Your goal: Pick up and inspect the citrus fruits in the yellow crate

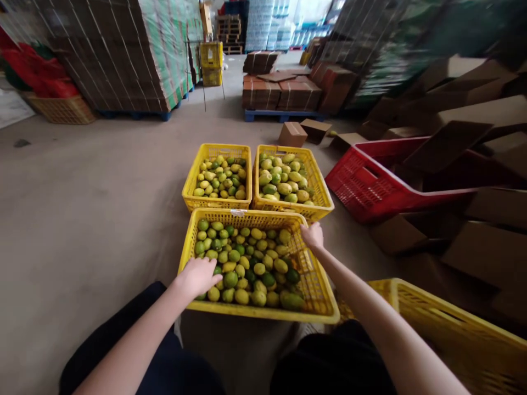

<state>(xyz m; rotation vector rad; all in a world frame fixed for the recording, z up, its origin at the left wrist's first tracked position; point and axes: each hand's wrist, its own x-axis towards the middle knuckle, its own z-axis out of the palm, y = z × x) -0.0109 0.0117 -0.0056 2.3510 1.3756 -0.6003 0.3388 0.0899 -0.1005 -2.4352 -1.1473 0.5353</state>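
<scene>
A yellow plastic crate holding many green and yellow lemons stands right in front of me. My left hand reaches over its left side, fingers apart and low over the fruit; whether they touch it I cannot tell. At the far right corner, my right hand has its fingers closed over the crate's rim. Directly behind are two more yellow crates of similar fruit, the left crate and the right crate, side by side on the floor.
To the right lie a red crate and a heap of cardboard boxes. Another yellow crate is at lower right. Flattened cartons sit on a blue pallet ahead. A wrapped stack stands at back left.
</scene>
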